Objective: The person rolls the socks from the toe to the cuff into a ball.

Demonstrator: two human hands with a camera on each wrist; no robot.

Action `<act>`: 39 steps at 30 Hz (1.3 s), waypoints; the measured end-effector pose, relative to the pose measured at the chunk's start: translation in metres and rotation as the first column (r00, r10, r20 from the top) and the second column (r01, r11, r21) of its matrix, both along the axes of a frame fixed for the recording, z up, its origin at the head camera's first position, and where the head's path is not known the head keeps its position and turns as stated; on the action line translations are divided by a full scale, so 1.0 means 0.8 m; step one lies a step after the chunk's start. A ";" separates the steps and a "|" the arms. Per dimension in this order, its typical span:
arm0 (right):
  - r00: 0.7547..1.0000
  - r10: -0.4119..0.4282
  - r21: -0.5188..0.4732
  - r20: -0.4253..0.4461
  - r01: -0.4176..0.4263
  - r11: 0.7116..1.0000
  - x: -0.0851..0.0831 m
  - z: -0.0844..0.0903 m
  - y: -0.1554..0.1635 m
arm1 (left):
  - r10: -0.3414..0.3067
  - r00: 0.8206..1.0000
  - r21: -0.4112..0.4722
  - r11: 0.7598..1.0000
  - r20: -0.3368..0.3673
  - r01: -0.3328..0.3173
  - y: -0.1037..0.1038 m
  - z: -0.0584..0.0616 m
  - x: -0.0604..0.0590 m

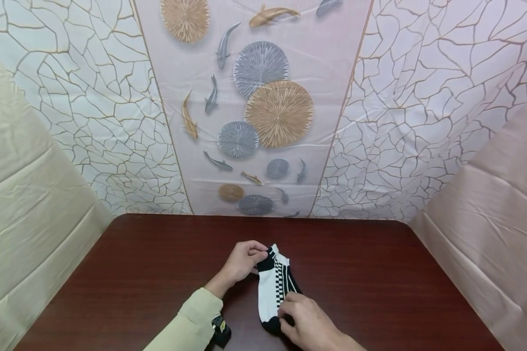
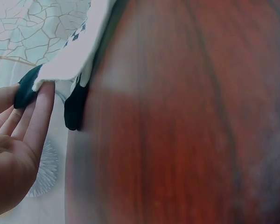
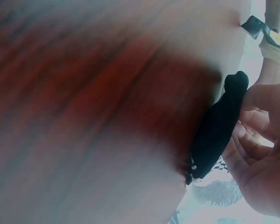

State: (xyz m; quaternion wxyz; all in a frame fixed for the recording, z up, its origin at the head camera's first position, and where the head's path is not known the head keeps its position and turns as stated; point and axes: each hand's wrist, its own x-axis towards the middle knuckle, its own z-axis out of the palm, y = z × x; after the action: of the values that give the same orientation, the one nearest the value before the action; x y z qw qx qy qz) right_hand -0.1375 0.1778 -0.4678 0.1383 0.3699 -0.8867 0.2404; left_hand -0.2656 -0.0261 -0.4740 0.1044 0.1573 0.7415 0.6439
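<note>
At the far left of the head view a cream cloth (image 1: 22,195) drapes down beside the dark red-brown wooden table (image 1: 136,273), well apart from both hands. A pale green sleeve (image 1: 191,321) comes in from the near edge, with a small black device (image 1: 221,331) strapped at its wrist. From that sleeve the left hand (image 1: 242,261) reaches forward, its fingers curled down onto the far end of the sock (image 1: 272,287), at the black cuff; in the left wrist view the fingertips (image 2: 43,100) touch the white edge next to the black trim, and they appear to pinch it, though the thumb's grip is not plainly seen. The sock lies flat on the table between the two hands, running from the left hand's fingertips toward the person, white with black cuff, a black-and-white chequered band along its right side and a black toe. Just to the right, at the near end, the right hand (image 1: 305,321) lies over the toe, fingers bent onto the black fabric; the right wrist view shows the fingers (image 3: 252,135) curled round that black end, holding it. Behind the hands hangs a backdrop (image 1: 263,112) printed with fish and round discs, flanked by cracked-pattern panels, and a pinkish cloth (image 1: 492,234) falls at the far right.
</note>
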 end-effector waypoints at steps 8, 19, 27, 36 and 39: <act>0.999 -0.036 -0.013 -0.033 0.036 0.999 0.000 0.002 0.004 | 0.005 1.000 0.015 1.000 0.023 -0.006 0.001 0.001 0.000; 0.993 -0.101 -0.002 0.058 0.102 0.995 0.000 0.014 0.010 | 0.031 0.999 0.023 0.999 0.024 -0.032 0.003 0.002 0.001; 0.993 -0.111 -0.005 0.040 0.111 0.994 -0.001 0.012 0.016 | 0.011 0.999 0.037 0.999 0.034 -0.013 0.007 0.003 0.006; 0.990 -0.106 0.003 0.088 0.106 0.994 0.000 0.011 0.024 | -0.010 0.999 0.032 0.999 0.043 0.009 0.012 0.002 0.008; 0.989 -0.109 0.011 0.102 0.108 0.994 -0.001 0.010 0.027 | -0.012 0.999 0.016 1.000 0.049 0.012 0.012 0.001 0.008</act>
State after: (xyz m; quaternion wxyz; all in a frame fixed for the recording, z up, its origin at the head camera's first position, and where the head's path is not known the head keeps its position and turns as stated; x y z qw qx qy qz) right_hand -0.1380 0.1993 -0.4599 0.1044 0.3086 -0.9121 0.2489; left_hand -0.2594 -0.0167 -0.4733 0.1251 0.1468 0.7327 0.6526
